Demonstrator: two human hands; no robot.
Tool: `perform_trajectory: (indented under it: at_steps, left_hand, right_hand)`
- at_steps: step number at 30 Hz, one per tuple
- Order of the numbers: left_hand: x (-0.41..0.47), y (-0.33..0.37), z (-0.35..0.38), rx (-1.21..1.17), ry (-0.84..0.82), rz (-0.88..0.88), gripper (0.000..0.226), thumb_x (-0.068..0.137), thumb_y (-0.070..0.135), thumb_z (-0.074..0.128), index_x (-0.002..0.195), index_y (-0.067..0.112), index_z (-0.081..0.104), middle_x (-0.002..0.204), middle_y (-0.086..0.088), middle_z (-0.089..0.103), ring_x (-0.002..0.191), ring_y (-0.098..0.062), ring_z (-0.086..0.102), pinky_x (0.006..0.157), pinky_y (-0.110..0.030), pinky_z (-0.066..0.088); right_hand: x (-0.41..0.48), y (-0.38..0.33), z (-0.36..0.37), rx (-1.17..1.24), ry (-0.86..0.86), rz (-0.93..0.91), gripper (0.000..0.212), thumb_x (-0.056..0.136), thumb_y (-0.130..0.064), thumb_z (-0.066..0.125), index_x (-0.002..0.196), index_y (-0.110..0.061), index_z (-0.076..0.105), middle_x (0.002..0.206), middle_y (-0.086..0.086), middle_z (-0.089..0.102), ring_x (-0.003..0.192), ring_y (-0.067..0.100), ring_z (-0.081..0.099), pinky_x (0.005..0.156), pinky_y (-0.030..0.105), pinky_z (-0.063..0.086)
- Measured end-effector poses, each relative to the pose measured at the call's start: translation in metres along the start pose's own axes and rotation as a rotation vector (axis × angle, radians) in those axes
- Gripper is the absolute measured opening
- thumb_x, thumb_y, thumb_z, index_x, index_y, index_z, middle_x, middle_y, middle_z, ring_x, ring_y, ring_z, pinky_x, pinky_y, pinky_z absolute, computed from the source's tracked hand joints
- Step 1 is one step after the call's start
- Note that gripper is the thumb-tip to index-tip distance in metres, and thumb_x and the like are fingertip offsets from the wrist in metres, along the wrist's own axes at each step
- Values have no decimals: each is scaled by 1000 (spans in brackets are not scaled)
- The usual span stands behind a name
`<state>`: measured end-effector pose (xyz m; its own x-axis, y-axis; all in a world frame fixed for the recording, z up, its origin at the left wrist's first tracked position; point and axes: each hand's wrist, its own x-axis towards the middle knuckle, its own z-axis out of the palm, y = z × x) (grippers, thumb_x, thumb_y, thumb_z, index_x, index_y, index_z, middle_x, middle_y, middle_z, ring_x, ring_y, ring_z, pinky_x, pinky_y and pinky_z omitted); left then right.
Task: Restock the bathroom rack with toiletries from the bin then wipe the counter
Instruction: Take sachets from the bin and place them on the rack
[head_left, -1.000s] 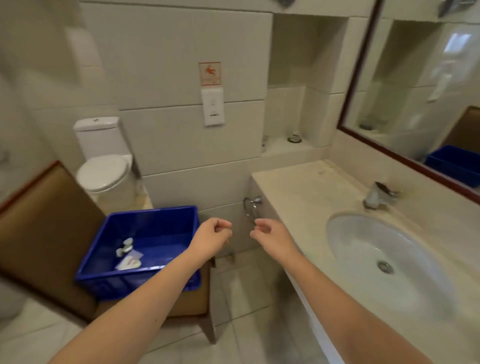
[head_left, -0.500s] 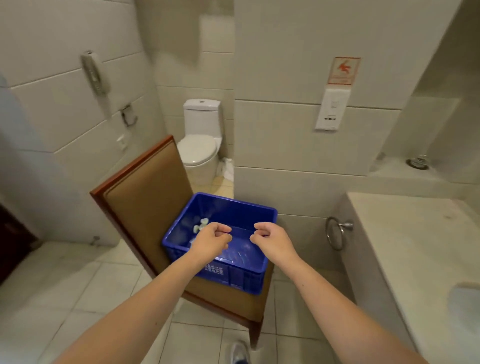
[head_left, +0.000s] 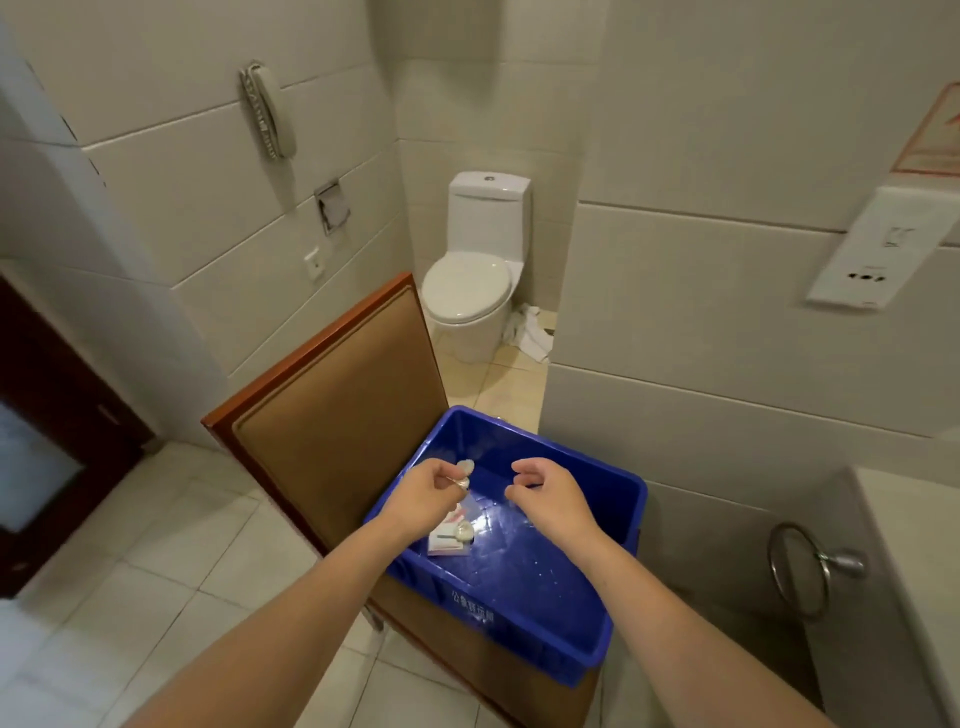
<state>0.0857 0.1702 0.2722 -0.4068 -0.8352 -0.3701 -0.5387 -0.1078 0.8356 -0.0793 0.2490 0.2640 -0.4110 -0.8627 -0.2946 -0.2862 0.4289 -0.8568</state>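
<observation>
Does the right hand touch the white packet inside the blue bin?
Apart. The head view shows bare floor of the blue bin between the right hand and the white packet.

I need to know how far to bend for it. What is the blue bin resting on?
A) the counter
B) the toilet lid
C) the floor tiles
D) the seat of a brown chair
D: the blue bin sits on the seat of the brown chair, whose padded back rises behind it.
</observation>
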Motion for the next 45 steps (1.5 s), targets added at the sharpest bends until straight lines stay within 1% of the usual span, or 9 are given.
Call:
perform_trajectory:
  at_steps: [4,7,13,19,25,31,34,39,45]
  left_hand:
    - [34,-15,-5,38,-8,-61,16,91,15,59,106,21,58,98,-1,65,91,-15,63,82,-33,51]
    - [62,-29,-6,40,-34,-88,16,92,17,61,107,20,57,99,-1,65,95,-15,63,80,-30,50]
    - [127,-68,-6,106,-121,-160,17,92,13,60,108,18,57,107,-2,64,104,-17,61,90,-37,53]
    - [187,-117,2,203,-240,-250,29,90,6,61,116,16,55,113,0,60,107,-16,59,91,-30,50]
    - [229,-174,27,294,-343,-311,42,87,9,65,125,18,49,131,-3,48,113,-19,53,96,-37,49]
    - [268,-220,53,422,-393,-271,59,88,10,64,140,21,36,148,-2,29,123,-22,48,92,-29,45]
    - [284,-237,64,492,-387,-200,69,85,8,66,144,21,32,152,0,25,132,-22,40,99,-29,40]
    - [295,-262,81,585,-429,-171,97,81,5,69,153,24,8,162,2,-8,149,-20,-5,119,-41,20]
    - [301,-277,91,694,-419,-140,103,82,8,70,153,25,-3,161,3,-16,148,-20,-14,121,-45,11]
  right_hand:
    - [32,16,13,-1,-43,68,38,88,-16,66,125,-21,58,116,-3,61,104,10,58,84,22,48]
    - [54,27,24,3,-64,120,33,88,-18,67,120,-20,59,112,-5,61,102,10,58,86,25,50]
    - [102,54,52,27,-42,266,35,87,-17,68,120,-19,60,109,-6,60,99,9,57,84,24,47]
    - [142,83,92,60,-25,416,35,84,-13,69,118,-16,60,112,-1,61,95,12,58,83,26,48]
    - [180,129,128,79,-18,532,35,84,-15,71,116,-20,60,111,-3,61,91,14,61,84,30,52]
    - [214,184,162,80,-38,602,37,84,-13,70,119,-18,59,108,-4,59,89,12,59,77,22,48]
    - [230,209,179,85,-47,616,38,83,-9,70,119,-18,60,112,1,61,92,15,62,77,23,48]
    - [241,234,199,89,-40,630,39,82,-11,70,118,-19,61,110,0,61,91,17,63,79,27,51]
    - [243,244,207,31,-18,598,42,81,-12,72,120,-17,60,96,-1,57,85,16,59,75,27,51]
